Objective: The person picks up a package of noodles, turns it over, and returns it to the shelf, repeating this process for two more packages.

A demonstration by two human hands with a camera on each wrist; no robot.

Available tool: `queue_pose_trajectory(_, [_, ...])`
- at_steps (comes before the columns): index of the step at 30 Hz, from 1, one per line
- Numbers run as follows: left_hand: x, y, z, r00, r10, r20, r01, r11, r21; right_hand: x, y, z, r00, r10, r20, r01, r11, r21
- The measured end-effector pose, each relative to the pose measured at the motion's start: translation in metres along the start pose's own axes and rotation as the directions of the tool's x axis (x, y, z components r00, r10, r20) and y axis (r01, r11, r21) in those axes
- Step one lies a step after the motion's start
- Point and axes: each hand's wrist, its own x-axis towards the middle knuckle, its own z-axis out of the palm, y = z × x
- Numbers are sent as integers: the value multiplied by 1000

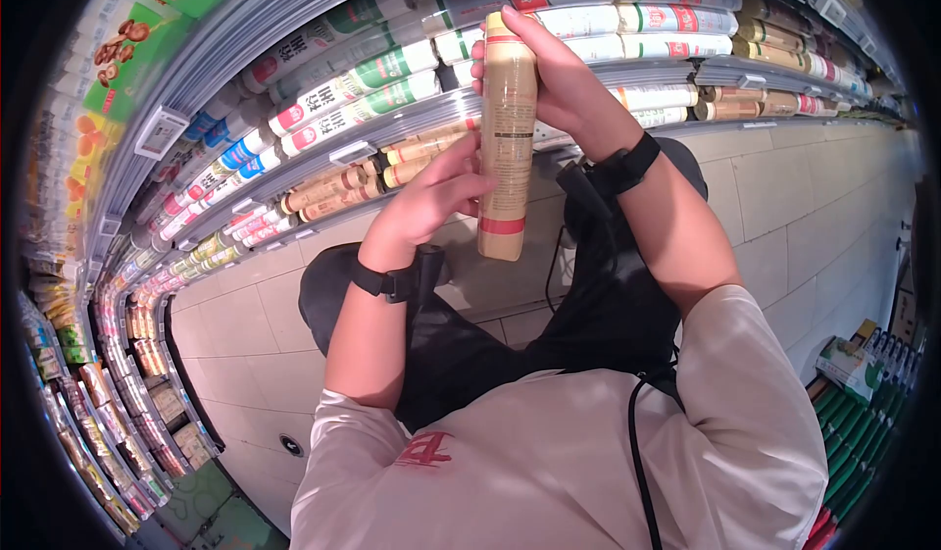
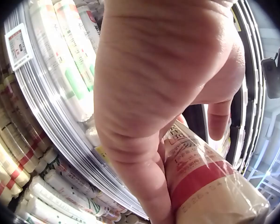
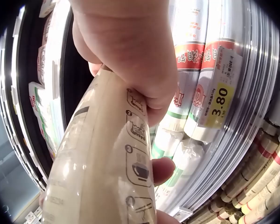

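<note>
A long tan packet with red bands (image 1: 508,158) stands nearly upright in the head view, held between both hands. The right hand (image 1: 569,79) grips its upper end, thumb along the top edge and fingertips showing on the far side. Lower down, the left hand (image 1: 431,192) holds the packet's side with thumb and fingers. In the left wrist view the left hand (image 2: 163,70) lies against the packet's red-banded end (image 2: 205,186). Printed pictograms run along the packet (image 3: 102,158) in the right wrist view, beneath the right hand (image 3: 130,51).
Shelves of similar wrapped packets (image 1: 363,99) curve across the front and left, with price tags (image 1: 162,133) on their edges. A price label (image 3: 220,93) reads 3.80. Tiled floor (image 1: 235,325) lies below. Green items and a box (image 1: 851,364) stand at the right.
</note>
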Motion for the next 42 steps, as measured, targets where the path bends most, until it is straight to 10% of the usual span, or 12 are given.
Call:
queue_pose_trajectory(26, [0,1,6,992,103,75,-90,985,-149,-1,-3,2,986,-27,167,28,1000,-3])
queue_pose_trajectory(42, [2,10,19,941,187,-282,-174,982,70,3,2,-3,997,-82,4,81,991,-109])
